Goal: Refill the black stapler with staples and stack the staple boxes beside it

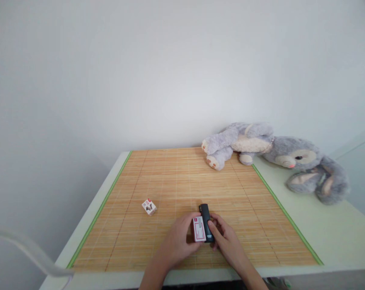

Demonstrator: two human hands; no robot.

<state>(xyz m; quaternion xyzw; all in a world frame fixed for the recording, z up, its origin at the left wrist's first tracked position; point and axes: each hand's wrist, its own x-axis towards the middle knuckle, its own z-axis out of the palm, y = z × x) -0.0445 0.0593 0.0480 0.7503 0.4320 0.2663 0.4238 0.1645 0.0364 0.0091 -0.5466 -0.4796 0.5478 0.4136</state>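
Near the front of the bamboo mat [176, 177], my left hand [180, 237] is closed around a small white box with a red border [199, 230], thumb and fingers at its opposite ends. Right beside that box is a black stapler [206, 221], lying lengthwise away from me. My right hand [226, 237] grips the stapler from its right side, the thumb on top; some of its fingers are hidden. Farther left on the mat lies another small white box [149, 206] with a dark picture and a red mark, apart from both hands.
A grey plush rabbit [251, 143] lies on its side at the back right, partly on the mat and partly on the white table [336, 229]. A pale cable [28, 253] curves in at the lower left. The wall [170, 72] stands behind the table.
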